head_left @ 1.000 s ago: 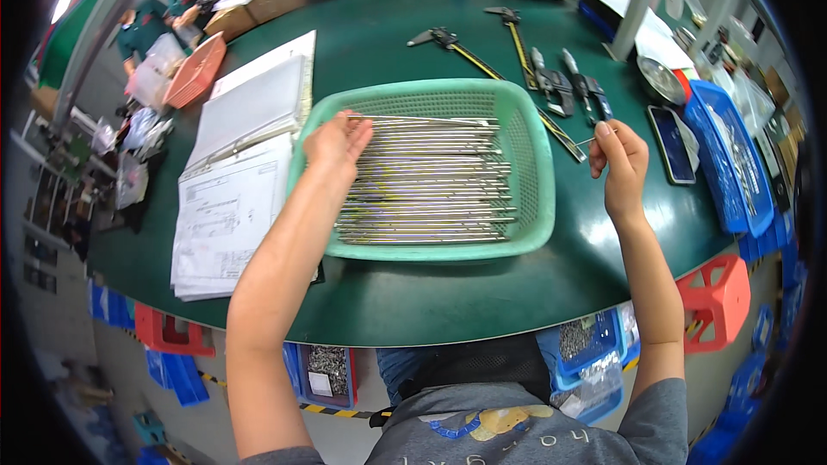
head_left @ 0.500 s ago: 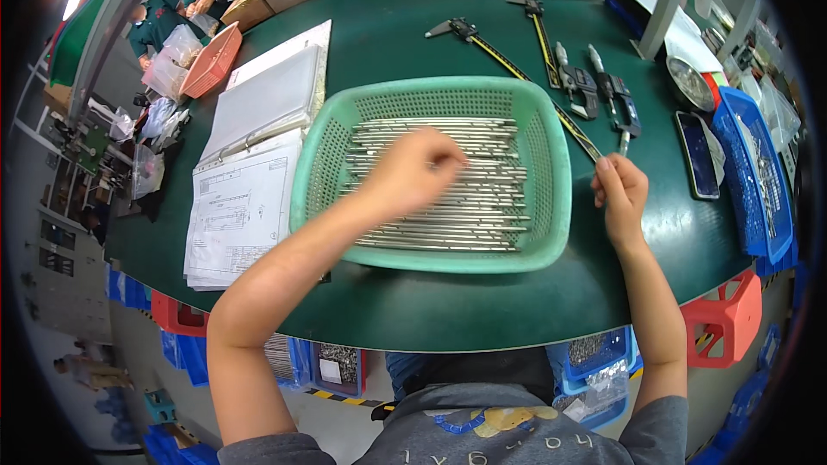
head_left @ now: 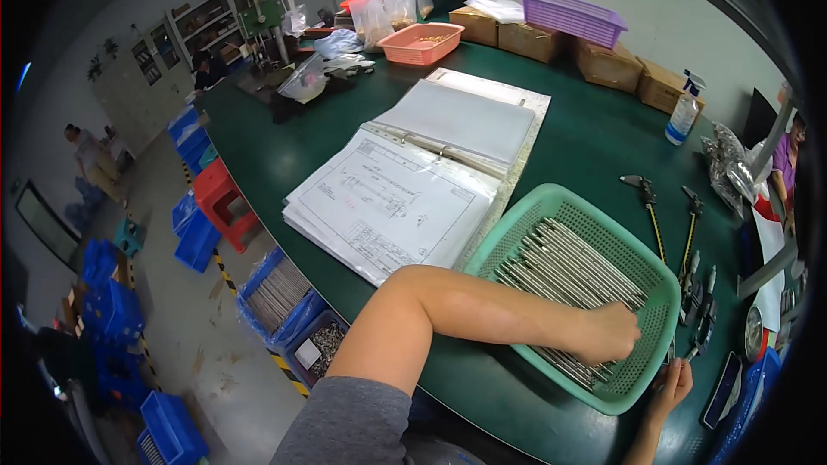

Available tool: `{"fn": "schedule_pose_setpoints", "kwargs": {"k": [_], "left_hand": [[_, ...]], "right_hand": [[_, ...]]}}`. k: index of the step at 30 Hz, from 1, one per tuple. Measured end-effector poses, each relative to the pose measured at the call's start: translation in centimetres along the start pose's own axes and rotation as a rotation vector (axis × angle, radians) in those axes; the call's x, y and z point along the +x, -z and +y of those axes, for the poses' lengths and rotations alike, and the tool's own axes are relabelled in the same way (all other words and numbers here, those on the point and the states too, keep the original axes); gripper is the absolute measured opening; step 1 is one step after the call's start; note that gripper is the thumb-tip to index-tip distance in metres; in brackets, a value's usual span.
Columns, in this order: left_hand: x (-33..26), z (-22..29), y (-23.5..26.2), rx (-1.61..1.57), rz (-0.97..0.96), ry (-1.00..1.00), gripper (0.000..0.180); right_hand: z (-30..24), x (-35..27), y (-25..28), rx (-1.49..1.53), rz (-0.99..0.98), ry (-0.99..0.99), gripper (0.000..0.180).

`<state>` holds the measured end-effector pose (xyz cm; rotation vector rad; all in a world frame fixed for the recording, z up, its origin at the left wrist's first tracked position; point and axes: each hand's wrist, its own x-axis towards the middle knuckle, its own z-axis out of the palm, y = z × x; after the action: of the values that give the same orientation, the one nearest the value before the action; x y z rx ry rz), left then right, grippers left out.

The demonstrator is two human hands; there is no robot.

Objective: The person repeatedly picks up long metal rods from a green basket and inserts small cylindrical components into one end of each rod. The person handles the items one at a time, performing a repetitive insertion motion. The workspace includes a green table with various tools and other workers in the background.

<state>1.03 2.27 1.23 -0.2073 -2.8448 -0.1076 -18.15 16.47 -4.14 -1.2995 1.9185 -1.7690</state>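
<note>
Head view: left hand (head_left: pixel 613 333) clenched on metal rods (head_left: pixel 551 267) in green basket (head_left: pixel 517 228); right hand (head_left: pixel 674 383) pinching one. Rods stiff, slick; grip mid-length.

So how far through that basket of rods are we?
No finished pile shows. In hand: left hand reaches into the green basket onto the metal rods; right hand pinches a thin rod beside it. Left: many rods fill the basket.
</note>
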Motion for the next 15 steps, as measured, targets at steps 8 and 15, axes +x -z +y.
{"fn": "schedule_pose_setpoints", "kwargs": {"k": [8, 15], "left_hand": [[0.0, -0.8, -0.6, 0.001, -0.033, 0.080, 0.007], [-0.2, -1.3, -0.1, 0.002, -0.039, 0.049, 0.007]], "right_hand": [[0.7, 0.7, 0.4, -0.011, 0.000, -0.018, 0.029], [0.6, 0.5, 0.3, 0.009, 0.014, -0.043, 0.028]]}}
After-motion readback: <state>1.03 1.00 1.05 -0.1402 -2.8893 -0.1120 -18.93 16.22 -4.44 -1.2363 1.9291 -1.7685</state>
